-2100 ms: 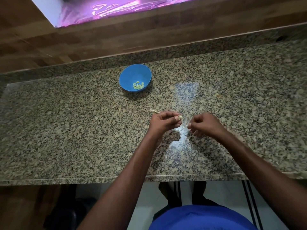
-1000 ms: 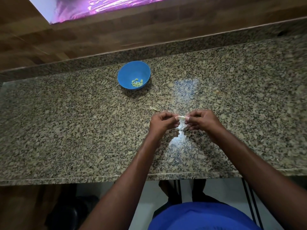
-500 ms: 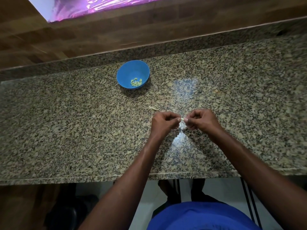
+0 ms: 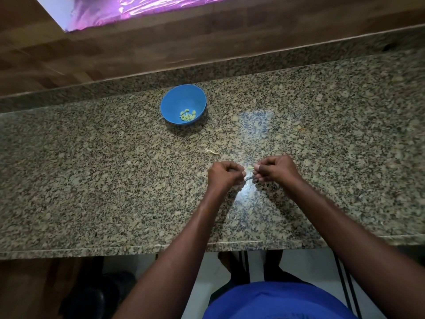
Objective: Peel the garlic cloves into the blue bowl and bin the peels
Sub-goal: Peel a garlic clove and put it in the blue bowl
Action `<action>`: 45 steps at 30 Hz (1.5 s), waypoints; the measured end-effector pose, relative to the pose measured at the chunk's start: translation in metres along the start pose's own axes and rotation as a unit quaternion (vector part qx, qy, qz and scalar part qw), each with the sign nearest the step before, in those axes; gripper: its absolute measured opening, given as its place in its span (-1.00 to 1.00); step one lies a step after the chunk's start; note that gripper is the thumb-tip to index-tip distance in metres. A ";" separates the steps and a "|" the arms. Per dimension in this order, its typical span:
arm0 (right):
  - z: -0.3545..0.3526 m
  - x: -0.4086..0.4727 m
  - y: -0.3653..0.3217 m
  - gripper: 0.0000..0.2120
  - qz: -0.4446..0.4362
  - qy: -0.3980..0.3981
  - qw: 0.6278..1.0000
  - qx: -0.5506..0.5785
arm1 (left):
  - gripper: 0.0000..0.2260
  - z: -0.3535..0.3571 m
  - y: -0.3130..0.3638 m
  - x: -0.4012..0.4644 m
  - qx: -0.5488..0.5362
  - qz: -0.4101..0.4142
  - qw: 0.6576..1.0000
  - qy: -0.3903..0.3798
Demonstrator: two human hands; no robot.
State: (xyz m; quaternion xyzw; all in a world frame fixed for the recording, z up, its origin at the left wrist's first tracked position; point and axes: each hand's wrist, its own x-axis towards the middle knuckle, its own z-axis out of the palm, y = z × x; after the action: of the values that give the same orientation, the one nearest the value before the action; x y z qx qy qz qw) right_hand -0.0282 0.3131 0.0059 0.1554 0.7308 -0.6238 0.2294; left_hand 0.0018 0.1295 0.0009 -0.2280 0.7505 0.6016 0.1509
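Observation:
The blue bowl [image 4: 174,101] stands at the back of the granite counter [image 4: 92,180] with several peeled, pale green garlic cloves [image 4: 188,115] in it. Nearer the front edge, my two hands face each other with curled fingers and a small gap between them. My right hand [image 4: 274,170] pinches a small pale garlic clove [image 4: 250,168] at its fingertips. A thin strip of garlic peel [image 4: 248,178] stretches across the gap below the clove, and my left hand [image 4: 224,174] pinches its other end. How much skin is left on the clove is too small to tell.
A loose scrap of peel [image 4: 212,151] lies on the counter just behind my left hand. A granite upstand and a wooden wall [image 4: 207,35] close off the back. The counter's front edge [image 4: 115,248] runs below my forearms. No bin is in view.
My hands came together on the clove, then drew slightly apart. The clove went from my left fingertips to my right, with a strip of peel stretched between the hands. The bowl has not moved.

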 end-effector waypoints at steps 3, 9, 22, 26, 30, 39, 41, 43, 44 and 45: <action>0.011 0.017 -0.003 -0.90 0.023 0.044 0.999 0.017 | -0.90 0.008 -0.006 0.006 0.103 0.012 0.993 0.059; 0.038 0.052 -0.020 -0.91 -0.014 0.128 0.990 -0.058 | -0.92 0.016 -0.026 0.001 0.249 0.095 0.954 0.139; 0.006 0.023 0.017 -0.83 -0.156 0.093 0.917 -0.356 | -0.64 0.033 -0.027 -0.006 0.263 0.194 0.944 0.052; -0.003 0.010 0.029 -0.84 -0.174 0.084 0.905 -0.378 | -0.89 0.044 -0.032 -0.002 0.303 0.227 0.926 0.003; -0.002 0.002 0.039 -0.94 -0.193 0.096 0.895 -0.390 | -0.88 0.039 -0.042 -0.004 0.359 0.250 0.898 0.047; 0.003 -0.003 0.042 -0.88 -0.217 0.101 0.882 -0.405 | -0.81 0.025 -0.045 -0.013 0.360 0.197 0.900 0.145; 0.006 -0.005 0.041 -0.92 -0.224 0.087 0.879 -0.412 | -0.82 0.025 -0.047 -0.017 0.371 0.208 0.896 0.129; 0.011 -0.008 0.040 -0.92 -0.231 0.077 0.877 -0.415 | -0.83 0.026 -0.048 -0.022 0.399 0.237 0.879 0.108; 0.014 -0.008 0.039 -0.93 -0.232 0.075 0.875 -0.417 | -0.83 0.027 -0.048 -0.025 0.412 0.253 0.869 0.107; 0.017 -0.008 0.040 -0.98 -0.233 0.072 0.874 -0.420 | -0.83 0.028 -0.048 -0.028 0.421 0.267 0.860 0.107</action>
State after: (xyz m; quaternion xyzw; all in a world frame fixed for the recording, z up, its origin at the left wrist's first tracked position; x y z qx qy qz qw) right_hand 0.0013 0.3035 -0.0251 -0.0863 0.9535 -0.2806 0.0678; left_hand 0.0494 0.1525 -0.0319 0.0029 0.9759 0.2175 -0.0152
